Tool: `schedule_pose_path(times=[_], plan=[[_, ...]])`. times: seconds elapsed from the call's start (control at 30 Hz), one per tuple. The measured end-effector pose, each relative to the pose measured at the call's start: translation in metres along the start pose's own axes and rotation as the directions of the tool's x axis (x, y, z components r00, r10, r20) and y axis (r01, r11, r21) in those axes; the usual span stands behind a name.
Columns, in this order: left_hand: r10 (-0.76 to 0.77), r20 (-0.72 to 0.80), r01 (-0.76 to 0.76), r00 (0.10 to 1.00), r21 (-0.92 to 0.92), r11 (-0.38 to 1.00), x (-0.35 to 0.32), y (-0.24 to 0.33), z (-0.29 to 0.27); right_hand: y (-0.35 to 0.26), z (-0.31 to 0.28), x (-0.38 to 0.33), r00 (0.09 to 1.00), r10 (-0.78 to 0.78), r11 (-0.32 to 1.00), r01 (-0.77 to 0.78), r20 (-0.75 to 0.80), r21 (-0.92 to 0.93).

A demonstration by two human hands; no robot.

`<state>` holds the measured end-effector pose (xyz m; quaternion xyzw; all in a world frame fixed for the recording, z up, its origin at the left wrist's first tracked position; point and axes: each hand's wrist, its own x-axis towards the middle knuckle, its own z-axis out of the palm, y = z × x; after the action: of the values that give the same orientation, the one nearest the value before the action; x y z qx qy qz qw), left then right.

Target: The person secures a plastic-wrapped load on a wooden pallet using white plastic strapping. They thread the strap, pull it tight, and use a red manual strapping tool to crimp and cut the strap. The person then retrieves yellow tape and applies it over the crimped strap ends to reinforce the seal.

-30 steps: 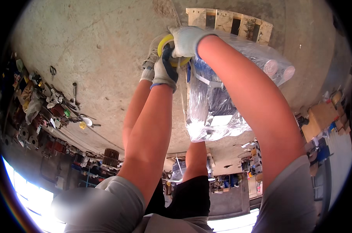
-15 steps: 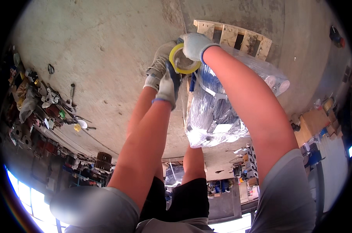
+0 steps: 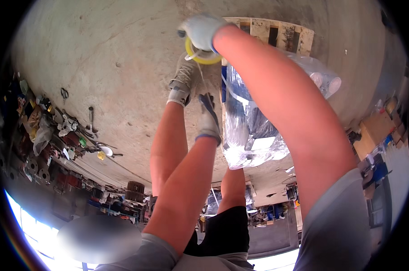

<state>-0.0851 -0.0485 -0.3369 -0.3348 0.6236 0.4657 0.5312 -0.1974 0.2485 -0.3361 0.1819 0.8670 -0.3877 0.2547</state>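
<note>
My right hand (image 3: 202, 30), in a white glove, is closed on the top of a yellow-rimmed roll of tape (image 3: 210, 58), held beside the far end of a wooden pallet. A thin strip (image 3: 202, 77) runs from the roll toward me. Its near end meets the fingers of my left hand (image 3: 209, 118), gloved in white with a dark palm side, which look pinched together on it. Just right of my left hand lies a bundle in clear plastic film (image 3: 254, 128), with a white band across its side. Part of it is hidden behind my right forearm.
The wooden pallet (image 3: 260, 31) shows its slats beyond the bundle. My shoe (image 3: 182, 77) stands on the concrete floor left of it. At the left lie scissors (image 3: 64, 94), a hammer (image 3: 91, 119) and mixed clutter. Cardboard boxes (image 3: 371, 131) stand at the right.
My right hand has carried the tape roll away and to the left. My left hand has drawn back toward me and to the right, and the strip between them now shows stretched out.
</note>
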Motion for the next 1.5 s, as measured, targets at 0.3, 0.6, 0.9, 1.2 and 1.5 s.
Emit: schedule_pose_path(times=[0.3, 0.6, 0.9, 1.2, 1.5], plan=[[-0.088, 0.217, 0.074, 0.972, 0.07, 0.995, -0.015, -0.068, 0.017, 0.222, -0.122, -0.143, 0.947, 0.314, 0.898, -0.27, 0.075, -0.347], [0.05, 0.323, -0.015, 0.945, -0.111, 0.994, -0.026, -0.055, 0.042, 0.331, -0.094, -0.336, 0.8, 0.599, 0.788, -0.594, -0.024, -0.159], [-0.004, 0.282, 0.039, 0.959, -0.118, 0.992, -0.036, -0.039, 0.055, 0.346, 0.084, -0.457, 0.765, 0.639, 0.769, -0.634, -0.076, 0.086], [-0.018, 0.36, 0.03, 0.933, -0.029, 0.999, -0.037, -0.031, 0.068, 0.312, 0.14, -0.499, 0.683, 0.727, 0.679, -0.696, -0.075, 0.234], [0.484, 0.402, -0.588, 0.777, 0.188, 0.787, -0.013, 0.036, 0.055, 0.188, 0.199, -0.595, 0.651, 0.756, 0.63, -0.699, -0.061, 0.339]])
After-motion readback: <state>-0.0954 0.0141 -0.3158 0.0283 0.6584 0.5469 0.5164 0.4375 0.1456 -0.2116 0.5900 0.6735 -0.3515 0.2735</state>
